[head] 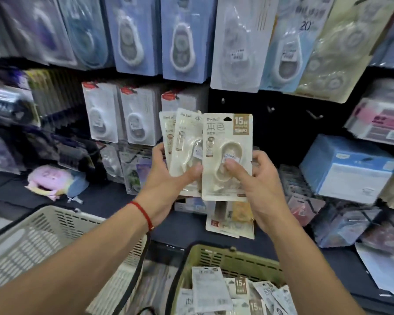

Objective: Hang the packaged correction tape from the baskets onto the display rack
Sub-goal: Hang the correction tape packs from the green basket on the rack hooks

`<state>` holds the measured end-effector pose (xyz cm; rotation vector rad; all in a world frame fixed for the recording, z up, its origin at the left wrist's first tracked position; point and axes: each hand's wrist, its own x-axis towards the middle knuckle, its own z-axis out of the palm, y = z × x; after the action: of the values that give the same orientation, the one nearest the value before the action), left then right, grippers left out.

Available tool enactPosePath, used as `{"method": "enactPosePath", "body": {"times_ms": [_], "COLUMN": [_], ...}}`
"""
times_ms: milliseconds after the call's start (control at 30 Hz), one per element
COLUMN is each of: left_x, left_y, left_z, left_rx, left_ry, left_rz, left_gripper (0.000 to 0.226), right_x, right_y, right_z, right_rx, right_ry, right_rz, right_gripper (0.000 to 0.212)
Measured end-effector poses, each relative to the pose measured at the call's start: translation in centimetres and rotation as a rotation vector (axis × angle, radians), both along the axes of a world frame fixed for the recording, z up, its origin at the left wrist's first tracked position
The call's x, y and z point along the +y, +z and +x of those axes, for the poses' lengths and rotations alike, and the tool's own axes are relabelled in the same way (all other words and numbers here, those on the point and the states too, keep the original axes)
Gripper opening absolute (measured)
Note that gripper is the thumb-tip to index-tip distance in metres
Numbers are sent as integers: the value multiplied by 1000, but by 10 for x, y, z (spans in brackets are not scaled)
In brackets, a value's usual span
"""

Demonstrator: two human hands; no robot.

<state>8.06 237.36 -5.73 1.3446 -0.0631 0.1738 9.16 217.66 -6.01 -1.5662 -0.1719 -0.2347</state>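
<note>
Even, fairly bright indoor light falls without hard shadows, while motion blur smears the hanging packs (132,35) and wide-angle distortion bends the edges.

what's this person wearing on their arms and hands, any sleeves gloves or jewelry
Both forearms are bare, with no sleeves in view, and neither hand wears a glove. The left hand has a thin red string bracelet around the wrist, with what looks like a small bead or knot on it. The right hand and its wrist show no bracelet, watch or ring that I can see.
</note>
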Motion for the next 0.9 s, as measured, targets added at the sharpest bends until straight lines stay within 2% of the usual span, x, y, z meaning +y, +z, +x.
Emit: {"method": "enactPosePath", "body": {"times_ms": [67, 133, 367, 567, 833, 900], "left_x": [9, 17, 28, 28, 30, 28], "left_y": [0, -4, -9, -7, -9, -10], "left_z": [8, 16, 28, 27, 28, 29], "left_rx": [-51, -94, -203, -212, -230, -233], "left_ry": [106, 217, 351, 407, 372, 345], "left_rz": [114, 188, 110, 86, 88, 66], "left_gripper": [87, 82, 71, 70, 68, 69], "right_x": [5, 10, 21, 27, 30, 29], "right_y": [5, 10, 22, 21, 2, 1], "right_z": [11, 22, 47, 46, 92, 123], "right_rx": [-53, -86, -57, -84, -126, -87], "right_ry": [-45, -92, -210, -231, -386, -374], "right_rz": [-37, -79, -74, -139, -216, -228], "right_gripper": [28, 23, 27, 38, 18, 27]}}
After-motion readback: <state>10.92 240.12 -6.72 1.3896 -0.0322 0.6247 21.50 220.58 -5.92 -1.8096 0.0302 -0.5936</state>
